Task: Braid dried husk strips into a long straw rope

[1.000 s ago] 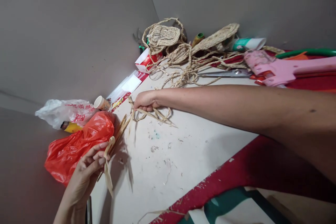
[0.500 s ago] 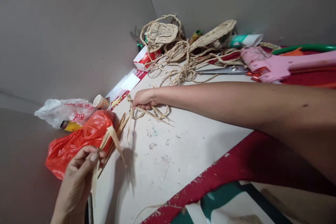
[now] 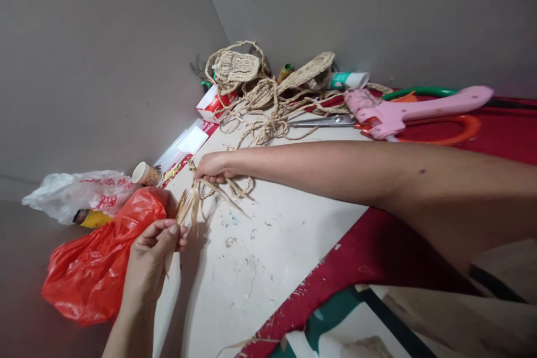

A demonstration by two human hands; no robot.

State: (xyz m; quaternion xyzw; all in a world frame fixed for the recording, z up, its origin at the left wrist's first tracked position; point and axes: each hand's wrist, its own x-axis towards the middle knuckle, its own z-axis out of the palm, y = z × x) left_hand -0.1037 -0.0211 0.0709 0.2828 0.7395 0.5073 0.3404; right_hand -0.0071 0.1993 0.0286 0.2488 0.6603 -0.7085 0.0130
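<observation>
My left hand [image 3: 157, 243] pinches pale dried-straw strips [image 3: 187, 208] between thumb and fingers, just above the table's left edge. Their free ends stand up toward my right hand, and other strips lie close behind, so I cannot tell exactly which are held. My right hand [image 3: 213, 168] reaches across the table, closed around a braided straw cord [image 3: 246, 188]. A short stub of the cord pokes out left of the fist, and loose straw ends trail out on the right. The part inside the fist is hidden.
A red plastic bag [image 3: 104, 257], a white bag [image 3: 79, 193] and a paper cup [image 3: 145, 173] stand at left. Behind lie coiled braided cord [image 3: 268, 98], woven soles [image 3: 237, 67], scissors [image 3: 323, 121] and a pink glue gun [image 3: 419, 112]. Straw bits litter the white tabletop [image 3: 251, 268].
My left hand has moved up and right, nearer the right hand, with the straw in it. The right hand stays closed on the cord. The view has shifted slightly.
</observation>
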